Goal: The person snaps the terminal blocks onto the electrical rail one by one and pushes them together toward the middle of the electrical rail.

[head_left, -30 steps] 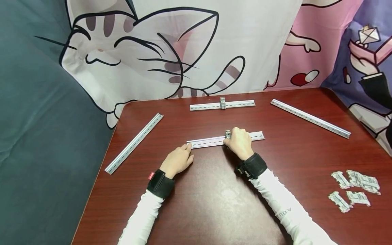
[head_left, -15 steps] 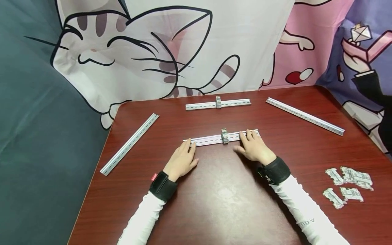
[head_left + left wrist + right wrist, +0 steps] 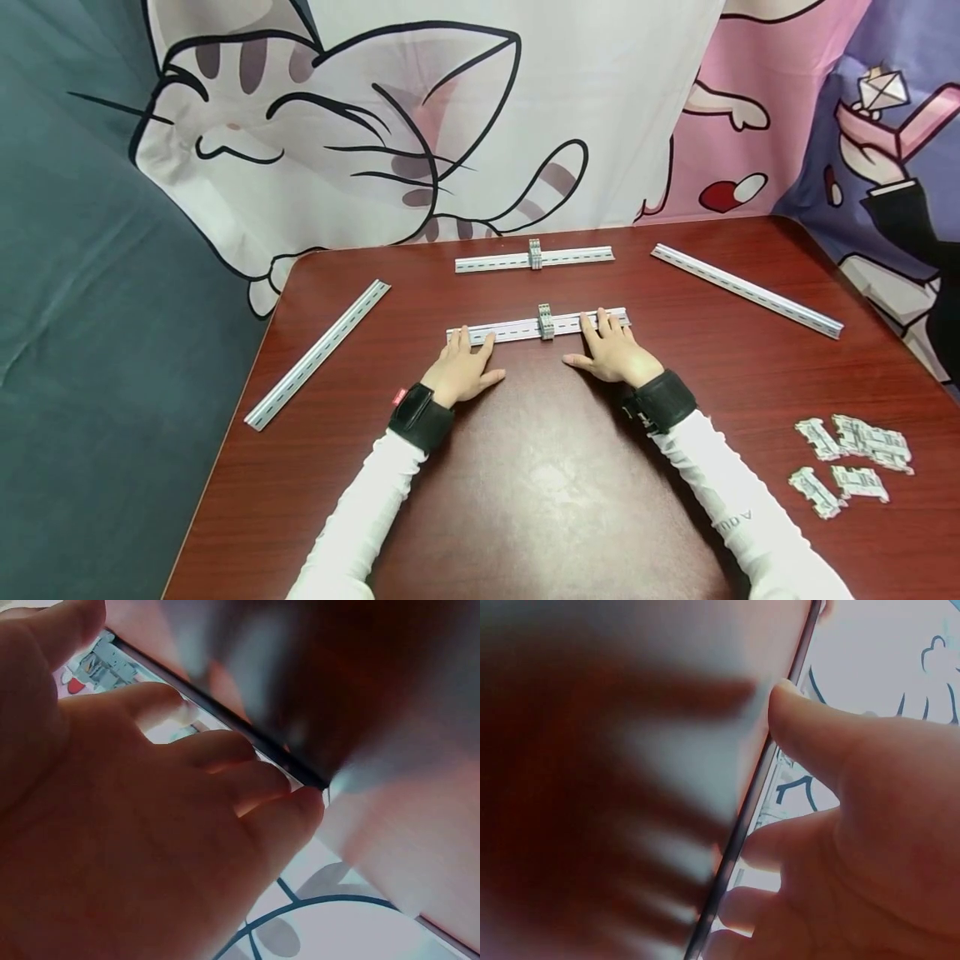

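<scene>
A slotted metal DIN rail [image 3: 513, 331] lies crosswise on the table, with grey-green terminal blocks [image 3: 546, 322] clipped near its middle. The fingertips of my left hand [image 3: 459, 372] rest on its left end, thumb stretched out to the side. On the right part of the same rail lie the extended fingers of my right hand [image 3: 617, 353], its thumb spread toward the blocks. Both wrist views look along the palms; the left one also catches the terminal blocks [image 3: 105, 666] beyond the fingers, while the right one shows the rail's edge [image 3: 761, 780] under the fingertips.
Behind it lies another rail [image 3: 495, 262] carrying a terminal block [image 3: 535, 254]. Bare rails slant at the left [image 3: 318, 354] and right [image 3: 746, 290]. Several loose terminal blocks [image 3: 855, 483] lie on the brown table [image 3: 525, 500] at the right. A printed curtain [image 3: 615, 83] hangs behind.
My right hand has let go of the terminal blocks and shifted right onto the rail. Since half a second ago the rail and both hands have moved slightly away toward the back.
</scene>
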Available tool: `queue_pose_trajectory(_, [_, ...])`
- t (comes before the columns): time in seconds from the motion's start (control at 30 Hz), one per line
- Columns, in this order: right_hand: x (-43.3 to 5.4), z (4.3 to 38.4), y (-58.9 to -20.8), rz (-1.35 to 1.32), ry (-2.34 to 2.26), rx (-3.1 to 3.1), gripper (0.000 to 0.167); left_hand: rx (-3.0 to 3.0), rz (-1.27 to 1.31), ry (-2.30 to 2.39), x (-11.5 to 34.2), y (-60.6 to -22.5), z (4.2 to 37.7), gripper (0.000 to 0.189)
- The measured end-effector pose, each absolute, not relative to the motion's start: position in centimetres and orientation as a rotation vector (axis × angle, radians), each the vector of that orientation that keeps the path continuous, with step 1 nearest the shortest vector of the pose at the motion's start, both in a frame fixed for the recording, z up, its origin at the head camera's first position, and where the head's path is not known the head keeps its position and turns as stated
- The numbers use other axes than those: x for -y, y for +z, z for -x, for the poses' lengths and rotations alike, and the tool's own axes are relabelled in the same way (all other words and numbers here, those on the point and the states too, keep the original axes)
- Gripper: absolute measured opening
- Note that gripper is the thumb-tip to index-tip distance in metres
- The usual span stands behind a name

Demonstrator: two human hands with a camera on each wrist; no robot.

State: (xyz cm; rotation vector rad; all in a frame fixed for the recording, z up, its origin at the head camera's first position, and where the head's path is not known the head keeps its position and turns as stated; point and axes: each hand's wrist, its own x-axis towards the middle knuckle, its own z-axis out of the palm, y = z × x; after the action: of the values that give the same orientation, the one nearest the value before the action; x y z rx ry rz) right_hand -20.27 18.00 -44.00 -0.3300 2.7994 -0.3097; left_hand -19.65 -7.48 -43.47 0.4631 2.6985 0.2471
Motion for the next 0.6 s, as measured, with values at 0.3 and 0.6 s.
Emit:
queue_pose_trajectory(0.3, [-18.3,23.0,-44.3,0.302,-0.260,-2.776,0.082,-2.651,-0.411,0.240,6.7,-43.6,23.0,0.070])
queue_pose_trajectory(0.6, [-18.6,25.4,-44.5,0.306,-0.282,-2.747,0.085,-2.625,-0.389,0.261,6.5,-43.2,25.1,0.069])
